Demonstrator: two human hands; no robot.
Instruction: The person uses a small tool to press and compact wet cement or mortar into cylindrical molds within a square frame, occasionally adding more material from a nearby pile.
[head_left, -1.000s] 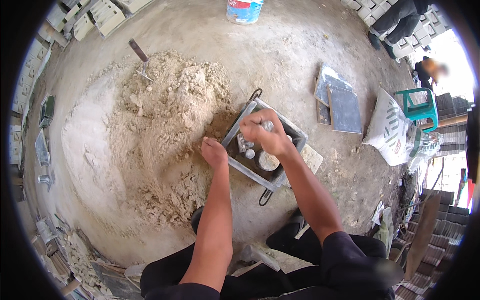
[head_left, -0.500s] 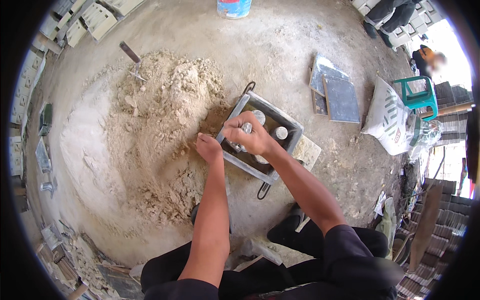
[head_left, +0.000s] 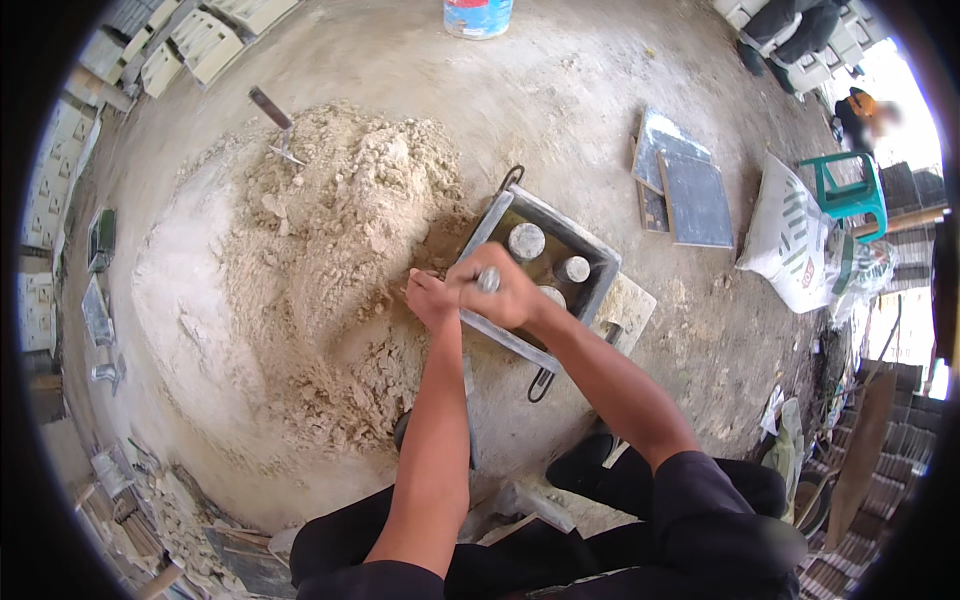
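Observation:
A grey metal block mould (head_left: 584,228) with wire loop handles at two corners sits on the ground, with several pale round core cylinders (head_left: 527,241) upright inside it. My right hand (head_left: 508,290) is closed around a grey round-topped bar (head_left: 489,279) over the mould's left part; its lower end is hidden. Beside it, my left hand (head_left: 432,298) is at the mould's left edge, fingers curled, nearly touching my right hand. Whatever the left fingers may hold is hidden. A heap of damp sandy mix (head_left: 340,230) lies left of the mould.
A trowel (head_left: 275,120) is stuck in the heap's far side. Dark flat plates (head_left: 697,198) lie to the right, near a white sack (head_left: 785,235) and a green stool (head_left: 848,195). A blue bucket (head_left: 478,18) stands far ahead; another person's legs (head_left: 795,40) show far right.
My right hand has shifted down and left relative to the mould, closer to my left hand, uncovering more of the cylinders. The whole view has shifted slightly.

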